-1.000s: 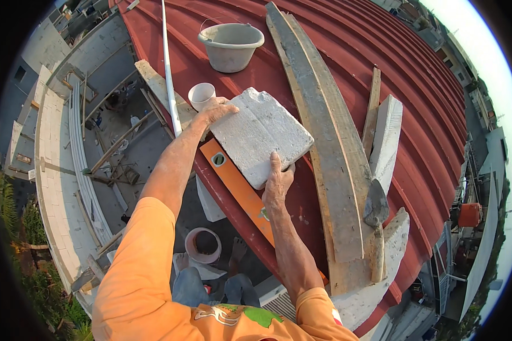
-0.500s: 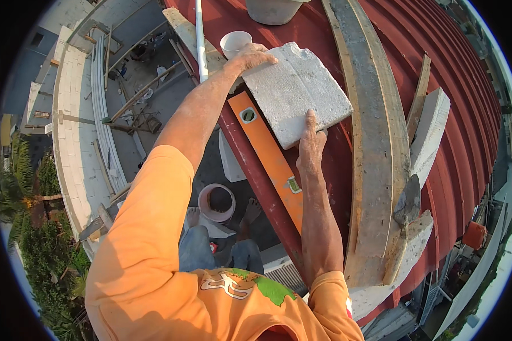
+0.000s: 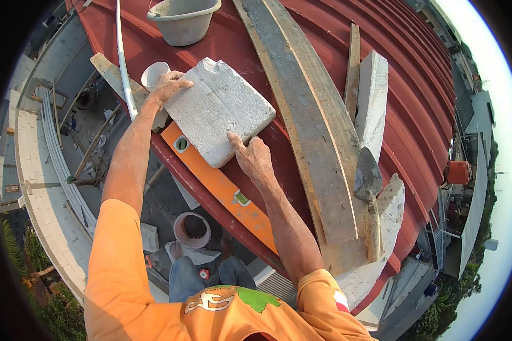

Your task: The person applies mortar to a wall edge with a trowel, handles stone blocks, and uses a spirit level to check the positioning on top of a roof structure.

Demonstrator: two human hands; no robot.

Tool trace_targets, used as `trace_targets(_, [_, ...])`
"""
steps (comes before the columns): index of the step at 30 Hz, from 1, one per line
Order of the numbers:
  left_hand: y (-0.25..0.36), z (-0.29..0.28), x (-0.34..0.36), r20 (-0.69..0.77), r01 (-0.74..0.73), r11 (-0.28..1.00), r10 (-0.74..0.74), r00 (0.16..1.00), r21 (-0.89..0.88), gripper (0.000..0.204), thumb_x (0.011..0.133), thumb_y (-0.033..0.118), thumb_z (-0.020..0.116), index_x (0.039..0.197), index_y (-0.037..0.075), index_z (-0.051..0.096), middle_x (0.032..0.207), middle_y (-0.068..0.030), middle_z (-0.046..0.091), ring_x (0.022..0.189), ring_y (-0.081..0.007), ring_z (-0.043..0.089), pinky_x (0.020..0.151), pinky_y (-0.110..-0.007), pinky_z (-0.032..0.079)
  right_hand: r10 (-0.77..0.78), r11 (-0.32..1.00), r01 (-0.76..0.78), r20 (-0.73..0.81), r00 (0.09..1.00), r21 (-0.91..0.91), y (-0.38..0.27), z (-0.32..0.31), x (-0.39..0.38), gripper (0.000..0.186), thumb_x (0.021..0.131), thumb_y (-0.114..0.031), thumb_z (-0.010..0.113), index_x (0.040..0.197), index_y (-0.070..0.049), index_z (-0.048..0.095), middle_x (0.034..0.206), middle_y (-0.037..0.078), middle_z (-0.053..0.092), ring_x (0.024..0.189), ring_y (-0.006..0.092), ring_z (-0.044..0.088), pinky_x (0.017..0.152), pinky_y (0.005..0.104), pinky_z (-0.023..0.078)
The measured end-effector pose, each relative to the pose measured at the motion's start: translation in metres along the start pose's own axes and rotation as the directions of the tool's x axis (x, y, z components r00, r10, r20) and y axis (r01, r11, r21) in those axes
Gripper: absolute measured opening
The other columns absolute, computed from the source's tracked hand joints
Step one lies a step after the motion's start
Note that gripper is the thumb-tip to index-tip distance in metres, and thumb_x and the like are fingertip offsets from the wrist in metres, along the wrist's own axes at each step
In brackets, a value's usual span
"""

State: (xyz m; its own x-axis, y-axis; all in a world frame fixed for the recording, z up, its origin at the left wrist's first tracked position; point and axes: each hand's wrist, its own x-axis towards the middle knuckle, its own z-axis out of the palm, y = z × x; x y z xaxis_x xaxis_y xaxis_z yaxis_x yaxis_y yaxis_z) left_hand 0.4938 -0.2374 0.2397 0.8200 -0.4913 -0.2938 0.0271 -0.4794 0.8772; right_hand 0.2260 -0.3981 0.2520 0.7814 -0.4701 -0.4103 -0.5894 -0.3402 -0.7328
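A pale, rough-faced concrete block [image 3: 219, 108] is held between my hands over the red metal roof. My left hand [image 3: 169, 86] grips its far left corner, fingers bent over the top edge. At the near edge, my right hand [image 3: 251, 160] has its thumb on the upper face and its other fingers against the side, partly hidden. An orange spirit level [image 3: 213, 177] lies along the roof's edge, just left of the block and below it in the picture. Beside my left hand stands a small white cup [image 3: 153, 75].
A grey bucket [image 3: 185, 25] stands farther up the red roof [image 3: 415, 113]. Long planks [image 3: 307, 113] lie to the right, with a trowel [image 3: 368, 176] and white block pieces [image 3: 372, 102] beside them. Past the roof's left edge the level drops; a pail [image 3: 192, 230] sits below, by my feet.
The view has swung right, so the roof, block and hands appear farther left. Both hands still hold the block, and my right hand's fingers show more at its near edge.
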Motion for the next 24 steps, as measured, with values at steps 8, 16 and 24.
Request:
trace_targets(8, [-0.027, -0.004, 0.01, -0.085, -0.127, 0.983, 0.139, 0.987, 0.13, 0.07, 0.072, 0.033, 0.077, 0.129, -0.002, 0.056, 0.129, -0.0256, 0.057, 0.122, -0.034, 0.055, 0.104, -0.04, 0.041, -0.437, 0.899, 0.398, -0.401, 0.805, -0.182, -0.016, -0.08, -0.129, 0.053, 0.09, -0.026, 0.069, 0.126, 0.008, 0.052, 0.102, 0.021, 0.061, 0.082, 0.0248, 0.068, 0.063, 0.0332, 0.058])
trace_targets(16, [-0.01, 0.016, -0.053, -0.3, -0.407, 0.871, 0.479, 0.825, 0.274, 0.059, 0.087, 0.029, 0.071, 0.132, -0.004, 0.051, 0.132, -0.0257, 0.055, 0.127, -0.0338, 0.051, 0.106, -0.041, 0.04, -0.2, 0.774, -0.323, -0.693, 0.692, -0.545, 0.053, -0.208, -0.181, 0.054, 0.091, -0.029, 0.065, 0.132, 0.002, 0.051, 0.114, 0.024, 0.06, 0.109, 0.0374, 0.059, 0.091, 0.0448, 0.047])
trace_targets(24, [-0.032, 0.006, -0.258, -0.371, -0.193, 0.981, 0.188, 0.909, 0.022, 0.05, 0.091, 0.021, 0.067, 0.134, -0.001, 0.05, 0.136, -0.0187, 0.053, 0.13, -0.0286, 0.048, 0.109, -0.044, 0.038, -0.022, 0.747, -0.336, -0.526, 0.85, -0.574, 0.081, -0.21, -0.211, 0.064, 0.085, -0.035, 0.07, 0.133, 0.002, 0.05, 0.112, 0.024, 0.061, 0.106, 0.0388, 0.06, 0.089, 0.0465, 0.048])
